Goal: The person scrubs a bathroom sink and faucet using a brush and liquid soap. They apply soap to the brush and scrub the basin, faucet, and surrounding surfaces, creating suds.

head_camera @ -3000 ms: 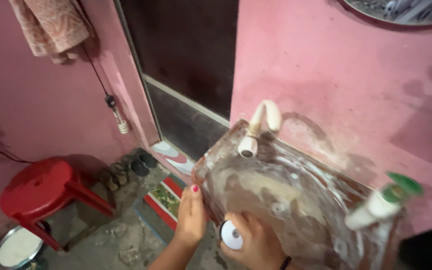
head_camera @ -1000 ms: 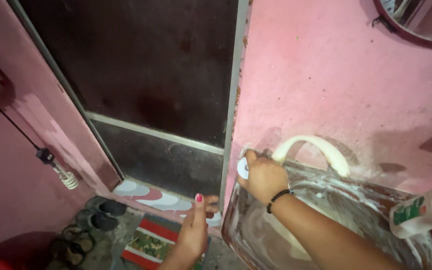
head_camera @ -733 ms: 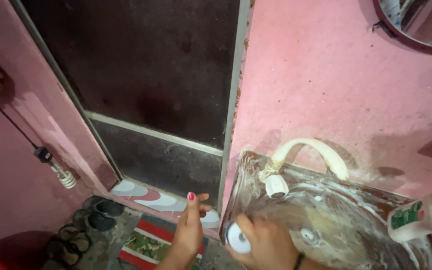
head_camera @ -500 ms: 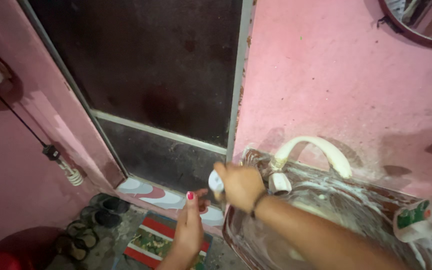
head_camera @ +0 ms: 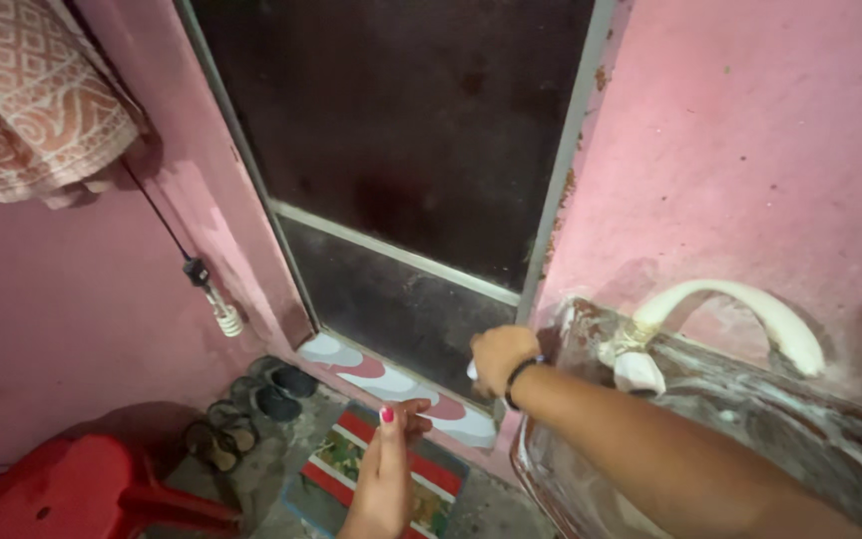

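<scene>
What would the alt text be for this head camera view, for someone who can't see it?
A person's right hand grips a small white object beside a steel sink with a white tap, while the left hand is open below. Around are a pink wall, dark door, red stool and sandals.

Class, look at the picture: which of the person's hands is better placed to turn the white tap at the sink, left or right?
Right. The right hand is raised at the sink's left corner, close to the white tap; it seems to grip something small and white. The left hand hangs lower, over the striped mat.

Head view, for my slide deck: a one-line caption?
Right hand grips a small white object left of the sink; left hand hangs open below.
</scene>
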